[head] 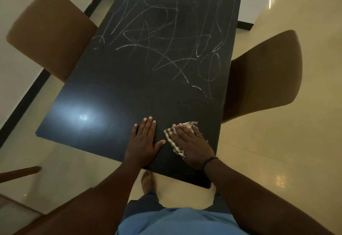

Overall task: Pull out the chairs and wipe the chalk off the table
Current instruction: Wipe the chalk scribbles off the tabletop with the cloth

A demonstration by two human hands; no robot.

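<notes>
Chalk scribbles covered the far half of the black table; near half looked clean. My right hand pressed a striped cloth flat, fingers straight. My left hand lay open beside it. Brown chairs flanked both sides.

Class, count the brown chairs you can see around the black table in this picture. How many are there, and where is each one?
2 clearly: one brown chair at the table's left side, one at its right. A brown edge at lower left may be a third, mostly out of frame.
</notes>
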